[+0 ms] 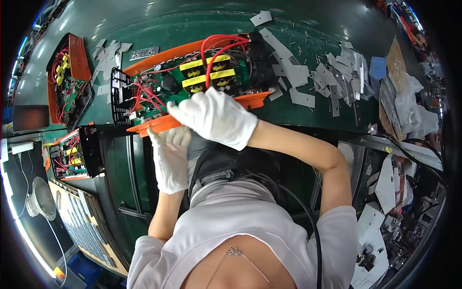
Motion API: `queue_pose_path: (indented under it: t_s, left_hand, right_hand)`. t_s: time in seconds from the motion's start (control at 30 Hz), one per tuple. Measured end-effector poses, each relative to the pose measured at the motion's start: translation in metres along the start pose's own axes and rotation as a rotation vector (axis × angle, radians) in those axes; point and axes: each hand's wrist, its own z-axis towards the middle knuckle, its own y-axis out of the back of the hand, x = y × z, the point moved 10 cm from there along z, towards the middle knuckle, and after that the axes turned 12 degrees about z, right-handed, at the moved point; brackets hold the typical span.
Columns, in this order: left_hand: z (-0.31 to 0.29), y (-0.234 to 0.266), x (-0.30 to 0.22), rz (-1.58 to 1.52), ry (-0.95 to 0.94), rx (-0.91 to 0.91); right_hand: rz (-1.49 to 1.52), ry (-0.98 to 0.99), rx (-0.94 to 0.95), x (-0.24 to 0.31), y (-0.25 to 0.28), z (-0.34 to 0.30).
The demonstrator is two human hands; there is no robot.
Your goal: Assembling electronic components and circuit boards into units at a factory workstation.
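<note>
An open electronic device [250,99] with an orange casing lies across the near edge of the green bench. Inside it are a green circuit board, yellow-wrapped transformers [222,80] and looping red wires [226,42]. Black slotted end panels [120,96] close its left side. My left hand [171,161], in a white glove, grips the casing's near orange wall from below. Above that wall, my gloved right hand [214,118] is closed, its fingertips at the board's near edge. Whatever sits between those fingertips is hidden.
A similar open orange device [69,79] stands at the far left, another [72,156] below it. Loose grey plates [296,74] and small screws [308,38] lie scattered to the right. Plastic bags [411,108] rest at the right edge; a white fan-like object [41,198] is at lower left.
</note>
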Motion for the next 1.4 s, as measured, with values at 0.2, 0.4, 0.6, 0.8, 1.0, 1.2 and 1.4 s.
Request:
queue_pose_path:
  t_s: [0.2, 0.4, 0.6, 0.8, 1.0, 1.2, 1.4]
  left_hand:
    - [-0.013, 0.012, 0.044, 0.038, 0.213, 0.005]
    - [0.003, 0.017, 0.039, 0.218, 0.078, -0.13]
    - [-0.004, -0.011, 0.011, 0.756, -0.253, 0.23]
    - [-0.048, -0.089, -0.021, 1.451, -1.119, 0.398]
    - [-0.076, -0.113, -0.051, 1.218, -1.325, 0.291]
    - [-0.076, -0.131, -0.054, 1.211, -1.313, 0.274]
    - [-0.08, -0.146, -0.05, 1.253, -1.389, 0.265]
  right_hand:
    - [0.03, -0.043, 0.028, -0.003, -0.001, 0.006]
    - [0.253, -0.158, -0.222, -0.01, 0.081, -0.041]
    - [-0.147, -1.318, -0.652, -0.137, 0.15, -0.272]
    - [-0.233, -1.52, -0.567, -0.145, 0.148, -0.32]
    - [0.012, -1.45, -0.794, -0.14, 0.144, -0.311]
    - [0.19, -1.264, -1.032, -0.128, 0.136, -0.279]
    - [-0.15, -0.936, -0.696, -0.133, 0.141, -0.243]
